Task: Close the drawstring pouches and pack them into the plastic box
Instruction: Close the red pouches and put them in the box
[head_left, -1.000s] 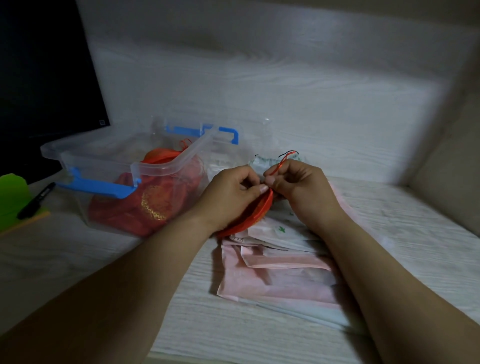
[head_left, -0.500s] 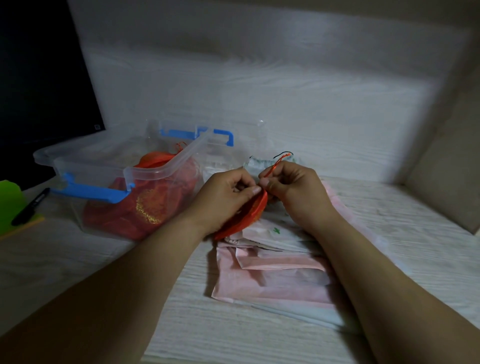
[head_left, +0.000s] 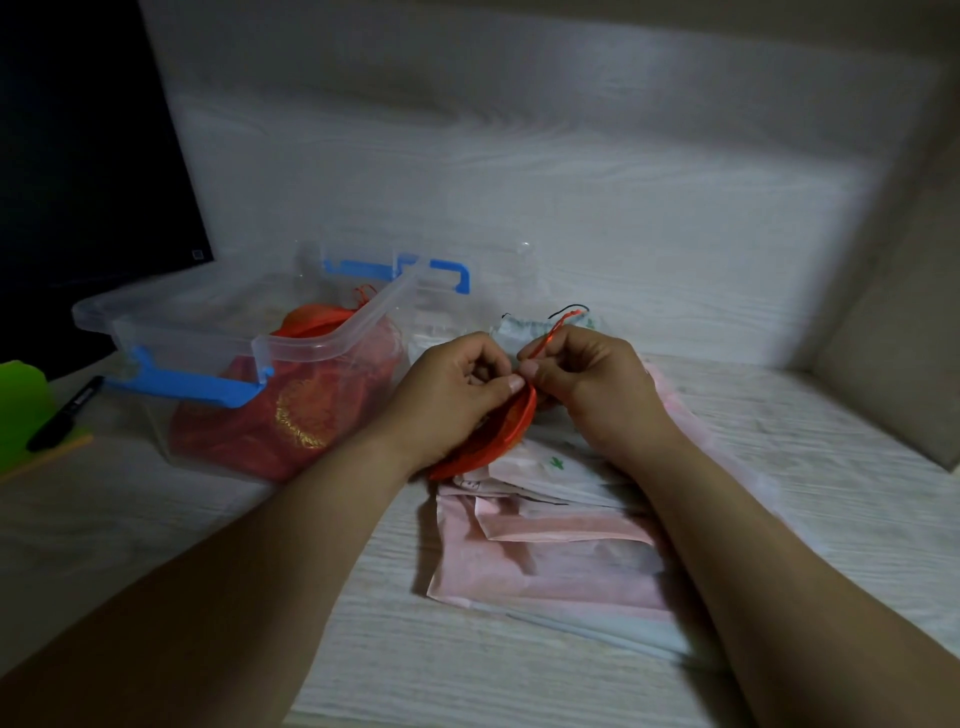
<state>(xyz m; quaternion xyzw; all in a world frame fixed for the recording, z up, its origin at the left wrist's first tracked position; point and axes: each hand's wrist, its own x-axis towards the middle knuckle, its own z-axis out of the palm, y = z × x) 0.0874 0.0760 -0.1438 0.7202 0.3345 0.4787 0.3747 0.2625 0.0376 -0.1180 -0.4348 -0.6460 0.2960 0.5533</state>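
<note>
Done: red pouches (head_left: 291, 415) are already packed in the box (head_left: 218, 338), seen through its clear wall; how many cannot be told.
In hand: 1 red pouch (head_left: 511, 431) is being closed, judged mid-cinch; it is not yet packed.
Left: a stack of pale pouches (head_left: 545, 545), pink and white, lies flat and unpacked on the bench (head_left: 831, 441); more than 3 are counted, all apparently undrawn.
Left hand (head_left: 457, 384): fingers are pinched narrow on the pouch mouth.
Right hand (head_left: 587, 379): fingers are pinched narrow on the red cord (head_left: 553, 332), whose end rises free above the knuckles.
Pouch place: held above the far end of the stack, just right of the box, toward the bench's back edge.
Pouch look: orange-red, thin, sheer fabric; mostly hidden under the left hand, 1 curved edge shown.
Box: lidless, blue latches, at back left of the bench.
</note>
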